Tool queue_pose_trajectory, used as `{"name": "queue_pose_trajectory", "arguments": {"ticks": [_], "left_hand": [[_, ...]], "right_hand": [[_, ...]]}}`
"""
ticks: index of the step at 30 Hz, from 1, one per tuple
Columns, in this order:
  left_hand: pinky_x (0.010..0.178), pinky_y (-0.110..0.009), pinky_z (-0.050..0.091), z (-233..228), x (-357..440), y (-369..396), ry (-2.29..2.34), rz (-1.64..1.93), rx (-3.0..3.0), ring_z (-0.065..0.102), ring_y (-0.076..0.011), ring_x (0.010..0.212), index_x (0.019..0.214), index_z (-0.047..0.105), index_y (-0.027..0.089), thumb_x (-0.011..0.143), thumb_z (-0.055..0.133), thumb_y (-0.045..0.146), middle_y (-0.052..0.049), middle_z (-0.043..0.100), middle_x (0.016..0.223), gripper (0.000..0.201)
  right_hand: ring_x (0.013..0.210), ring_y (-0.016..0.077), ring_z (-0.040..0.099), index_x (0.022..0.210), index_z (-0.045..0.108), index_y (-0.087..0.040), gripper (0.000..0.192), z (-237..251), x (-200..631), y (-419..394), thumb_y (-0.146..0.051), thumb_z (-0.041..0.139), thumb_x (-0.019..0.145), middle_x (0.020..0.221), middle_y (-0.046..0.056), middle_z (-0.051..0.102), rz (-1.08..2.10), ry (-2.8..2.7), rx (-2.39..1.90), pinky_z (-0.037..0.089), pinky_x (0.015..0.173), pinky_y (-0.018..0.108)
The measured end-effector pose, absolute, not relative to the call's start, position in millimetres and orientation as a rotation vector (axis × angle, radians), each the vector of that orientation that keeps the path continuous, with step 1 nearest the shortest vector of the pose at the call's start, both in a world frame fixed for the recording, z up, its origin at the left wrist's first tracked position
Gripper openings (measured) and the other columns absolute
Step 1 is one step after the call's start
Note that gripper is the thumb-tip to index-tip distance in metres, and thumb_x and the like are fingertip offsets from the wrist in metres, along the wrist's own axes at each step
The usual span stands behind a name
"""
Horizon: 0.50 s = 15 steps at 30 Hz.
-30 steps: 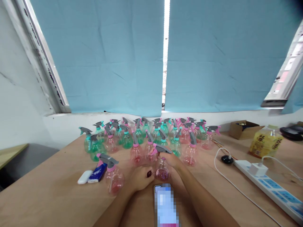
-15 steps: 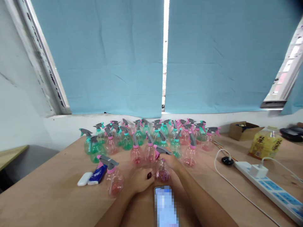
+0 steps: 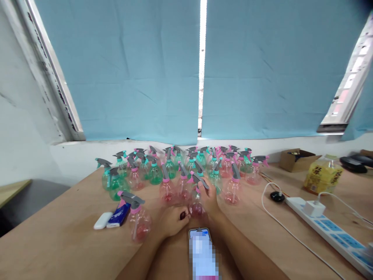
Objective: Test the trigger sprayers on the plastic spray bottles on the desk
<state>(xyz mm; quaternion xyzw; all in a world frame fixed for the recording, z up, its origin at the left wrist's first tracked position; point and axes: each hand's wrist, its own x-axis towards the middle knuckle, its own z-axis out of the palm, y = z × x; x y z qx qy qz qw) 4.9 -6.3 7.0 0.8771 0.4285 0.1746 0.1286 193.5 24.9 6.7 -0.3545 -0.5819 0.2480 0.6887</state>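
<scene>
My right hand [image 3: 211, 198] grips a pink spray bottle [image 3: 197, 206] from its right side, fingers round the neck just under the grey spray head. Its clear pink body stands close to the phone [image 3: 203, 249], which lies face up with its screen lit. Left of that bottle, my left hand [image 3: 172, 221] rests on the table, curled in a fist. A small dark spot shows in the fist; I cannot tell what it is. Another pink spray bottle [image 3: 140, 223] stands to the left of my left forearm. Pink and green spray bottles [image 3: 155, 174] crowd together beyond my hands.
On the left lie a white case [image 3: 103, 221] and a blue packet [image 3: 119, 215]. To the right are a power strip [image 3: 329, 233] with a white plug and cable, a black round device [image 3: 277, 196], a yellow-labelled jug [image 3: 323, 175] and an open cardboard box [image 3: 297, 160].
My right hand and its bottle have moved slightly away from the phone, and the hand has turned more upright beside the neck. My left hand stays in place, still curled.
</scene>
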Motion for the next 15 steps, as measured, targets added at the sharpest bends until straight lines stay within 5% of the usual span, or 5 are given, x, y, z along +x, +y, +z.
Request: {"name": "queue_pose_trajectory", "arguments": {"ticks": [7, 15], "left_hand": [[0.063, -0.026, 0.034, 7.5, 6.2, -5.7, 1.256, 0.503, 2.54, 0.06, -0.0158, 0.073, 0.079, 0.061, 0.021, 0.092, 0.051, 0.036, 0.0, 0.069, 0.08, 0.022], [0.07, -0.03, 0.043, -11.4, 1.6, 3.9, 1.347, 0.517, 2.535, 0.062, -0.0199, 0.075, 0.089, 0.065, 0.021, 0.093, 0.049, 0.048, -0.003, 0.071, 0.084, 0.032]], "right_hand": [[0.07, 0.0157, 0.05, 0.071, 0.061, -0.018, 0.027, 23.8, 192.3, 19.5, -0.034, 0.054, 0.092, 0.074, 0.001, 0.053, 0.222, -1.305, -0.794, 0.041, 0.067, 0.029], [0.064, 0.0126, 0.044, 0.071, 0.05, -0.02, 0.033, 67.6, 174.6, -0.7, -0.037, 0.048, 0.098, 0.068, -0.003, 0.044, 0.192, -1.209, -0.782, 0.035, 0.061, 0.025]]}}
